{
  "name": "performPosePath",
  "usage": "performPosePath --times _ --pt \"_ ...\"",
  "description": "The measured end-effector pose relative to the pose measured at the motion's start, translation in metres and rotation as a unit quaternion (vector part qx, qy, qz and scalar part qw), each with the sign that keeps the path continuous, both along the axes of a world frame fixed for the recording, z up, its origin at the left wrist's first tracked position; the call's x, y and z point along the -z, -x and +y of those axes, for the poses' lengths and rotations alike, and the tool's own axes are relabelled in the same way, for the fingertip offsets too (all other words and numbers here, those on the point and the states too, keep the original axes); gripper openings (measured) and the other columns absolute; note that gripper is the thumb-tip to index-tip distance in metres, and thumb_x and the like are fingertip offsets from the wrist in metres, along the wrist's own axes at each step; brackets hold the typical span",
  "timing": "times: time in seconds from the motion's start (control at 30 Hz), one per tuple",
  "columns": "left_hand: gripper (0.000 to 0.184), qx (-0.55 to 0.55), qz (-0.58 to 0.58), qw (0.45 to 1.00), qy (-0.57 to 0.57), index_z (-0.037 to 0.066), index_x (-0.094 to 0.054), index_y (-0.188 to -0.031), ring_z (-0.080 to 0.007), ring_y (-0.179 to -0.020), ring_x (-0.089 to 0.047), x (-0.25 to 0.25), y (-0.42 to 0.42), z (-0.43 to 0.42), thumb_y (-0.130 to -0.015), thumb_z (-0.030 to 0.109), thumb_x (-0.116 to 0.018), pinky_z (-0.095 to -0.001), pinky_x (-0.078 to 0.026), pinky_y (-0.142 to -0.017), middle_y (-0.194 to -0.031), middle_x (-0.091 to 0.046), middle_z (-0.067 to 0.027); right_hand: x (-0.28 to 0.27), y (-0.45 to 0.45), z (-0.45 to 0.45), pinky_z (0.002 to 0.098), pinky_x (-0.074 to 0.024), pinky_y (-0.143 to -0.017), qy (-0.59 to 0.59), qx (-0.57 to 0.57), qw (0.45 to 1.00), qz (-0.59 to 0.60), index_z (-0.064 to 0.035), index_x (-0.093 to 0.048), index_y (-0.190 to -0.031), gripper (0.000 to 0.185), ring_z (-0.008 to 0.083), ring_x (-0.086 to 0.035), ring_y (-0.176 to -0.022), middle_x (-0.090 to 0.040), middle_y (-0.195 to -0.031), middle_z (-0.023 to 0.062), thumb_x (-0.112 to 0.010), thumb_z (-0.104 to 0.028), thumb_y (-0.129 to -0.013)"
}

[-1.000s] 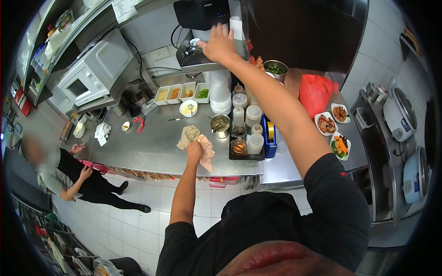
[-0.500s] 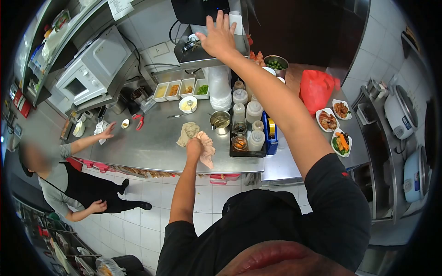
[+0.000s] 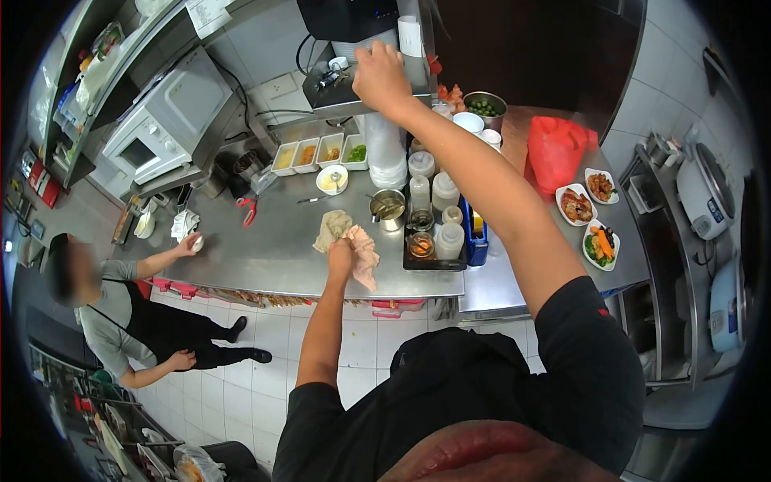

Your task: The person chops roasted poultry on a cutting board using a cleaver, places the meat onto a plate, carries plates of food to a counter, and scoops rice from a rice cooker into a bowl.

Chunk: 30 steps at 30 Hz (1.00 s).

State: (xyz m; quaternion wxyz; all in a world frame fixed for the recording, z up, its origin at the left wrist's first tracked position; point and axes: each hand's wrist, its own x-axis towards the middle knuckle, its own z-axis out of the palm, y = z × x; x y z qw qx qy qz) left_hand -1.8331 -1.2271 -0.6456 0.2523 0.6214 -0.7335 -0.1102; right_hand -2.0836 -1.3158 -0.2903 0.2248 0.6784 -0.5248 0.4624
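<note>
My left hand (image 3: 340, 255) is closed on a pink cloth (image 3: 364, 255) on the steel counter. A beige cloth (image 3: 332, 228) lies against it. My right arm stretches up to a metal shelf (image 3: 329, 98), where my right hand (image 3: 382, 78) is in front of a black device (image 3: 345, 18). Its fingers are curled; what they hold, if anything, is hidden. Next to it are a white paper slip (image 3: 409, 36) and some small metal items (image 3: 329, 79). Below my right arm, a black tray (image 3: 434, 263) carries several squeeze bottles (image 3: 449, 240) and jars.
At left a co-worker (image 3: 120, 313) holds a small white item (image 3: 197, 243) over the counter. Red scissors (image 3: 250, 210), a metal pot (image 3: 387, 210) and food tubs (image 3: 329, 150) stand behind the cloths. Filled dishes (image 3: 575, 206) and a red bag (image 3: 556, 157) are at right.
My right hand's spread fingers have curled, and the hand has dropped slightly. My left hand stays on the cloth. The co-worker has picked up the small white item from the counter.
</note>
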Motion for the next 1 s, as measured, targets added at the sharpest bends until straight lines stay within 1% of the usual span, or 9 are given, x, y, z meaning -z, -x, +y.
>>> performPosePath --times 0.27,0.47,0.63,0.7,0.73,0.8,0.87,0.93,1.0 --pt "0.013 -0.013 -0.012 1.0 -0.015 0.003 -0.071 -0.077 -0.0384 -0.078 -0.069 0.001 -0.001 0.0 -0.066 0.002 -0.063 -0.046 -0.055 -0.074 -0.078 -0.07 -0.0223 0.0 0.003 -0.004 0.0506 -0.0443 -0.098 -0.034 -0.039 0.997 -0.057 0.0049 -0.066 -0.102 0.029 0.0426 -0.058 -0.107 -0.06 -0.112 0.0279 -0.064 -0.01 -0.077" --pt "0.013 -0.024 -0.019 0.999 -0.011 0.004 -0.073 -0.078 -0.0376 -0.078 -0.07 0.008 -0.001 -0.004 -0.067 0.003 -0.065 -0.0451 -0.055 -0.074 -0.078 -0.07 -0.0219 0.002 0.004 -0.007 0.0514 -0.0446 -0.098 -0.024 -0.045 0.996 -0.069 0.0058 -0.067 -0.1 0.027 0.0426 -0.059 -0.105 -0.061 -0.109 0.0282 -0.063 -0.009 -0.078" --pt "0.01 -0.042 -0.054 0.997 0.019 0.003 -0.073 -0.075 -0.0371 -0.076 -0.07 0.024 -0.008 -0.012 -0.067 0.005 -0.068 -0.0448 -0.055 -0.072 -0.077 -0.07 -0.0206 0.004 0.0 -0.014 0.0505 -0.0477 -0.087 0.054 -0.054 0.997 -0.027 0.0006 -0.065 -0.088 0.018 0.0389 -0.06 -0.097 -0.062 -0.095 0.0223 -0.062 -0.014 -0.078" --pt "0.009 -0.04 -0.081 0.992 0.084 0.002 -0.073 -0.074 -0.0368 -0.076 -0.07 0.067 -0.017 -0.034 -0.066 0.006 -0.07 -0.0446 -0.055 -0.072 -0.075 -0.07 -0.0197 0.011 0.007 -0.026 0.0492 -0.0486 -0.081 0.116 -0.05 0.992 -0.008 -0.0031 -0.064 -0.079 0.013 0.0361 -0.06 -0.089 -0.062 -0.085 0.0177 -0.061 -0.016 -0.077" --pt "0.011 -0.026 -0.106 0.991 0.075 0.002 -0.072 -0.075 -0.0368 -0.078 -0.07 0.056 -0.011 -0.024 -0.066 0.007 -0.072 -0.0445 -0.055 -0.073 -0.076 -0.071 -0.0193 0.017 0.007 -0.036 0.0484 -0.0486 -0.078 0.151 -0.057 0.987 0.002 -0.0049 -0.063 -0.074 0.014 0.0345 -0.06 -0.086 -0.062 -0.08 0.0154 -0.06 -0.018 -0.077" --pt "0.017 -0.004 -0.117 0.992 0.039 0.002 -0.073 -0.08 -0.0368 -0.081 -0.07 0.031 -0.002 -0.009 -0.066 0.01 -0.074 -0.0444 -0.055 -0.075 -0.078 -0.071 -0.0188 0.007 0.007 -0.015 0.049 -0.0485 -0.083 0.061 -0.078 0.995 0.006 -0.0049 -0.069 -0.08 0.018 0.0353 -0.062 -0.093 -0.064 -0.089 0.0173 -0.059 -0.02 -0.077" --pt "0.024 -0.005 -0.096 0.995 -0.019 0.002 -0.075 -0.088 -0.0367 -0.084 -0.071 0.022 -0.005 -0.001 -0.065 0.012 -0.075 -0.0445 -0.055 -0.078 -0.078 -0.071 -0.0187 0.012 0.002 -0.012 0.0473 -0.0485 -0.083 0.117 -0.111 0.987 -0.016 -0.0065 -0.069 -0.081 0.019 0.0341 -0.062 -0.093 -0.065 -0.09 0.0153 -0.059 -0.023 -0.082" --pt "0.027 0.014 -0.037 0.998 -0.058 0.001 -0.074 -0.092 -0.0389 -0.084 -0.07 0.0 -0.005 0.015 -0.07 0.016 -0.071 -0.0457 -0.055 -0.078 -0.084 -0.071 -0.0222 0.018 0.003 0.021 0.0424 -0.0493 -0.079 0.17 -0.151 0.973 0.046 -0.0059 -0.068 -0.087 0.012 0.0308 -0.062 -0.083 -0.062 -0.084 0.0123 -0.065 -0.016 -0.082" --pt "0.03 0.003 -0.009 0.998 -0.056 0.001 -0.074 -0.097 -0.0398 -0.086 -0.07 -0.035 0.002 0.027 -0.074 0.019 -0.07 -0.0458 -0.054 -0.078 -0.087 -0.071 -0.0235 0.034 0.006 0.074 0.0422 -0.0488 -0.078 0.164 -0.223 0.961 0.004 -0.0051 -0.068 -0.091 0.012 0.0297 -0.061 -0.083 -0.06 -0.082 0.0101 -0.064 -0.012 -0.082"
